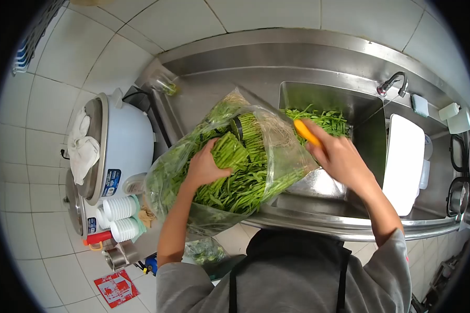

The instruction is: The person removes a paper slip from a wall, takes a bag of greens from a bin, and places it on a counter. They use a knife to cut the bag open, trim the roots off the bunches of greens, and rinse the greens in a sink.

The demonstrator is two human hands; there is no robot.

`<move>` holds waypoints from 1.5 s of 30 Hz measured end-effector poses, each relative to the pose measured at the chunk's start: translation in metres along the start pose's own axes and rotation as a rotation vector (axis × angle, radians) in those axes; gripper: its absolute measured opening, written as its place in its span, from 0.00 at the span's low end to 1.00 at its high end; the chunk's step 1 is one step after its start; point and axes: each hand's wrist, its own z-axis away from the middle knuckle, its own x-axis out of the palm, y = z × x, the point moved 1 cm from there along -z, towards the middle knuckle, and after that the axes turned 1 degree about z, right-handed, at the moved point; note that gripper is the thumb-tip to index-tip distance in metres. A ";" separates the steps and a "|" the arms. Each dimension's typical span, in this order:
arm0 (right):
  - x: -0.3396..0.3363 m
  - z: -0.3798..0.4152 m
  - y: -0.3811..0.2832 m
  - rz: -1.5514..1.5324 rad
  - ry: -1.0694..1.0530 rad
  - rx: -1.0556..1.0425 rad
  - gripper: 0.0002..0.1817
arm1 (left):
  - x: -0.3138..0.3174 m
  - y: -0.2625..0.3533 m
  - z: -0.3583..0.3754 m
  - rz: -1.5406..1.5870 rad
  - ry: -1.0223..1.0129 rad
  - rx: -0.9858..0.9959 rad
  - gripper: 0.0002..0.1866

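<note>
A large clear plastic bag [282, 148] full of leafy green vegetables [230, 190] lies open on the steel counter, left of the sink. Inside the bag's opening, my left hand [209, 166] is wrapped round a bundle of green stalks [231, 152]. A black band circles another bundle beside it. My right hand [335, 156] grips a yellow-orange handle [307, 133] over the bag's right edge; whatever blade or tip it has cannot be made out. Cut green pieces [326, 122] lie in the left sink basin, just beyond that hand.
A white board [403, 164] leans over the right basin. The faucet [394, 83] stands at the back, near a sponge [419, 105] and bottles [458, 118]. At left are a large cooker [128, 146] and stacked white cups [121, 208]. The steel sink edge [344, 225] runs in front.
</note>
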 end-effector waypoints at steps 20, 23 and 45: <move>0.162 -0.091 -0.036 -0.404 0.380 -0.500 0.27 | -0.044 -0.049 -0.009 0.564 -0.029 0.092 0.44; 0.215 -0.084 -0.072 -0.218 0.035 -0.355 0.43 | -0.049 -0.048 -0.002 0.476 0.009 0.183 0.41; -0.153 -0.039 -0.135 -0.270 0.769 -1.177 0.53 | -0.198 0.267 0.072 0.463 0.503 1.206 0.22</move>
